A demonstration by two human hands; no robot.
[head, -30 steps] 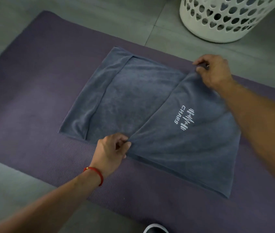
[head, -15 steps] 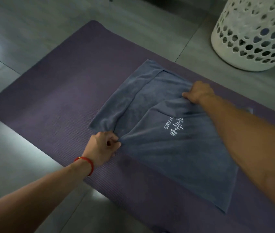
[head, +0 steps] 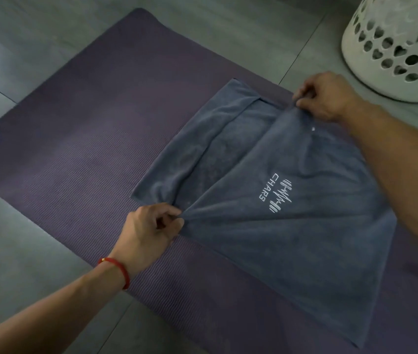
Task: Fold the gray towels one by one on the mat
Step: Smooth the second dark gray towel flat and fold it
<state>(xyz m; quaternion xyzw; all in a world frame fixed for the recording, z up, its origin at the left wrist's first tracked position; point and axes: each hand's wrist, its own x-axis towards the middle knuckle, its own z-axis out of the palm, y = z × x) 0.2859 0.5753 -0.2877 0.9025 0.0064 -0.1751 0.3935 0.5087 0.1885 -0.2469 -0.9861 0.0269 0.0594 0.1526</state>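
Two hands share one gray towel point(head: 292, 226), which lies partly folded on the purple mat point(head: 88, 149), itself spread on the tiled floor point(head: 24, 264). Furthest left, the left hand point(head: 149, 231), a red cord bracelet point(head: 118, 270) at its wrist, has thumb and fingers point(head: 171, 213) curled into a pinch on the near corner of the upper flap, and creases fan out from that pinch. Across the middle, the flap with the white "CHARS" logo point(head: 275, 195) lies over a lower layer that shows to its left. Further right, the right hand point(head: 328, 97) pinches the far corner between curled fingers. The cloth looks soft, light and limp, so it should sag between grips; corners and hem are probably the best hold, kept taut for a straight edge. Rightmost stands a white perforated laundry basket point(head: 394, 47).
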